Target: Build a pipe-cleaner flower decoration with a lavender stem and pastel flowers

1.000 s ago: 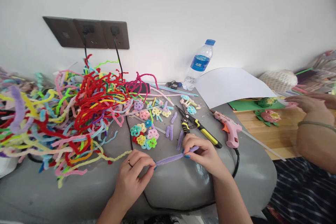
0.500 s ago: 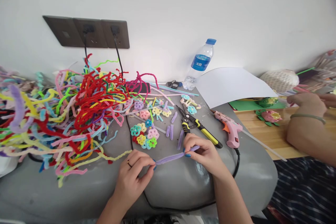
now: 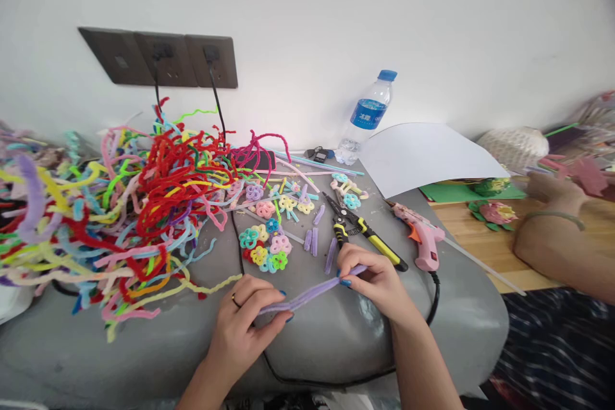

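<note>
A doubled length of purple pipe cleaner [image 3: 312, 293] stretches between my two hands, low over the grey table cover. My right hand [image 3: 369, 275] pinches it between thumb and index finger, with a short end sticking out past the fingers. At the other end, my left hand [image 3: 250, 317] has it loosely between thumb and fingers; its tip lies inside that hand. Just beyond my right hand are short cut purple pieces [image 3: 330, 255] and yellow-and-black pliers [image 3: 377, 242]. Small looped pipe-cleaner flowers [image 3: 259, 256] of several colours lie ahead of my left hand.
A large tangle of coloured pipe cleaners [image 3: 177, 192] covers the left side. A pink glue gun [image 3: 425, 243] with a black cord lies at right. Behind are a water bottle [image 3: 369, 114] and white paper [image 3: 427, 154]. Another person's arm [image 3: 548, 237] reaches in over the wooden table.
My left fingers have slid left along the purple pipe cleaner and parted slightly, with its end now between them. My right hand has barely moved. The other person's hand has shifted, showing pink paper.
</note>
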`<state>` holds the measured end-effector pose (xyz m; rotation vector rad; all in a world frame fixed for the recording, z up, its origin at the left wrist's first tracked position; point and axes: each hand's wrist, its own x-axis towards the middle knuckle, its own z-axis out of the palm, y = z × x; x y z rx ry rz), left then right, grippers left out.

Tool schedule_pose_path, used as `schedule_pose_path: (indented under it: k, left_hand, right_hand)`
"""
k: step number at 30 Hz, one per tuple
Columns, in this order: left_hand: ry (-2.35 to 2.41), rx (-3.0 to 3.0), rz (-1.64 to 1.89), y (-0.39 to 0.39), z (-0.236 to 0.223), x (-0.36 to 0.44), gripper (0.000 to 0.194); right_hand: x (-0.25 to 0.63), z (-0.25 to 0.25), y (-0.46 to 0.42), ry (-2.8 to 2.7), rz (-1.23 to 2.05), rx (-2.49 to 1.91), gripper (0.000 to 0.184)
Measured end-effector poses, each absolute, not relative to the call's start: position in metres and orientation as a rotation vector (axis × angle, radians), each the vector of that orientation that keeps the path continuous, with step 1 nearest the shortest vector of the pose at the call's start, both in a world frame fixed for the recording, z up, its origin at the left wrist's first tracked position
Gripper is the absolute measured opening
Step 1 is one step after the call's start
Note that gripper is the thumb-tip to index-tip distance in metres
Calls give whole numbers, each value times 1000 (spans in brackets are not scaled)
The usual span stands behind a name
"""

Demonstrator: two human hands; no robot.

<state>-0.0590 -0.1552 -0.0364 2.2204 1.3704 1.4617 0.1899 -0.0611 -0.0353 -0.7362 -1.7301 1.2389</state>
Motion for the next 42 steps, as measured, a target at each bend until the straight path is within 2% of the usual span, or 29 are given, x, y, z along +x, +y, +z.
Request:
schedule_pose_path:
  k: [8, 29, 37, 42]
  left_hand:
    - [1361, 2235, 1469, -155, -40, -60, 4]
    - [1523, 2158, 1497, -157, -39, -59, 13]
    - [1582, 2114, 1509, -158, -40, -61, 15]
    - [1602, 2067, 1540, -159, -41, -60, 15]
  right_hand:
    - [190, -35, -62, -1745, 1226, -741, 20]
    - [187, -27, -65, -1930, 1117, -772, 31]
    - [192, -17, -85, -2051, 1116, -822, 13]
    - [190, -16, -101, -2044, 1118, -843, 17]
